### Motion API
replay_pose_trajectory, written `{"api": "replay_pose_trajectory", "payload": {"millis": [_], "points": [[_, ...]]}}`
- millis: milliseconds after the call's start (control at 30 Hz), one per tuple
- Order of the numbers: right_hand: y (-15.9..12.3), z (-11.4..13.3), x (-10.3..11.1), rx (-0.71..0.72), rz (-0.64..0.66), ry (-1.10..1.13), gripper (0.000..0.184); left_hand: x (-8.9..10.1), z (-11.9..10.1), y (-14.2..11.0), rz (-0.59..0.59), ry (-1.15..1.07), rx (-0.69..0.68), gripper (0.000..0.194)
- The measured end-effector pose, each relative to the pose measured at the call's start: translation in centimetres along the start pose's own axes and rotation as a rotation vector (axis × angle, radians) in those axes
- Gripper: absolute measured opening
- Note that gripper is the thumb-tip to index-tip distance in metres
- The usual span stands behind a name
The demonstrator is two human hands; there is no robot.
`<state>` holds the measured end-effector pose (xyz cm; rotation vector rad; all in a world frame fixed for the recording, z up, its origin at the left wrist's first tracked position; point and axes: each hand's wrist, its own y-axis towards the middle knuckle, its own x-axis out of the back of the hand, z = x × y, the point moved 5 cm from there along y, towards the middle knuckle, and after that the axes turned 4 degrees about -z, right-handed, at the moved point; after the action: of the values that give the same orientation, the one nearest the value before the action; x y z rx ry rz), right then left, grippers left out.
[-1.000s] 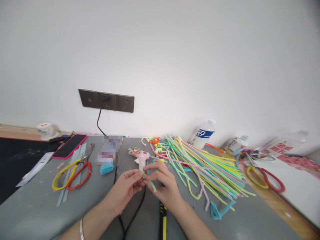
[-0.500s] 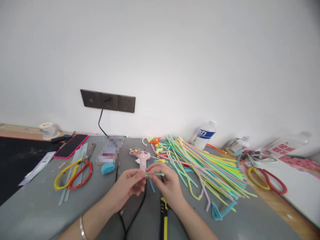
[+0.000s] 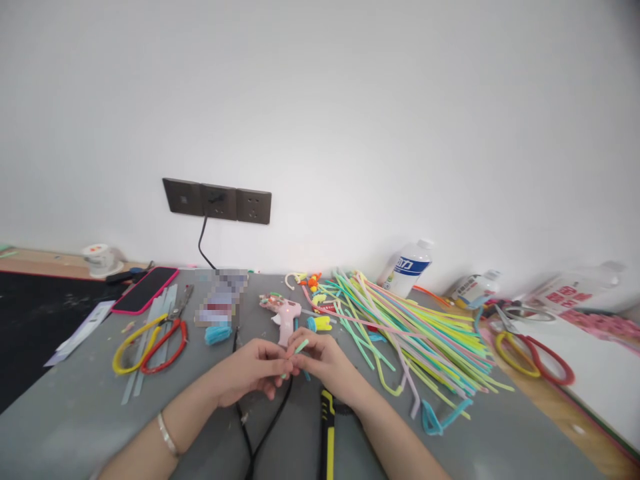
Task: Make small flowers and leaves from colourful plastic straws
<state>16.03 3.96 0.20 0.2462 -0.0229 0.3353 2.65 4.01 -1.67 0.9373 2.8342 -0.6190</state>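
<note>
Fingertips meet near the table's middle, where my left hand [image 3: 257, 370] and my right hand [image 3: 325, 363] both pinch a short green pipe cleaner [image 3: 301, 346]. One end of it sticks up above the right fingers; its middle is hidden in the grip. Just beyond my hands lies a pink glue gun [image 3: 287, 317], its handle toward me and partly covered by my fingers. A blue pipe cleaner piece [image 3: 296, 325] shows beside the handle. A yellow bundle of bent pipe cleaner [image 3: 320, 323] rests just past my right hand.
Right of my hands spreads a pile of pastel pipe cleaners [image 3: 420, 333]. Pliers with yellow and red handles [image 3: 165, 347], glue sticks [image 3: 137, 370] and a phone [image 3: 145, 290] lie left. A black-yellow tool [image 3: 327, 433] and a black cable [image 3: 270, 427] are nearest me. Scissors [image 3: 537, 357] sit at right.
The green piece has turned from pointing down right, through level, to pointing up right. My hands have drawn closer together, and the yellow bundle has come into fuller view.
</note>
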Motion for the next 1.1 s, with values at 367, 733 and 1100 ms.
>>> {"api": "replay_pose_trajectory", "payload": {"millis": [367, 733, 1100], "points": [[0.0, 0.5, 0.0, 0.03, -0.016, 0.006, 0.025, 0.3, 0.4, 0.3, -0.023, -0.099, 0.001, 0.034], [-0.2, 1.2, 0.4, 0.171, -0.156, -0.165, 0.021, -0.2, 0.4, 0.1, -0.051, -0.245, 0.042, 0.034], [-1.5, 3.0, -0.2, 0.422, -0.271, -0.461, 0.013, 0.2, 0.6, 0.8, -0.239, -0.412, -0.062, 0.039]]}}
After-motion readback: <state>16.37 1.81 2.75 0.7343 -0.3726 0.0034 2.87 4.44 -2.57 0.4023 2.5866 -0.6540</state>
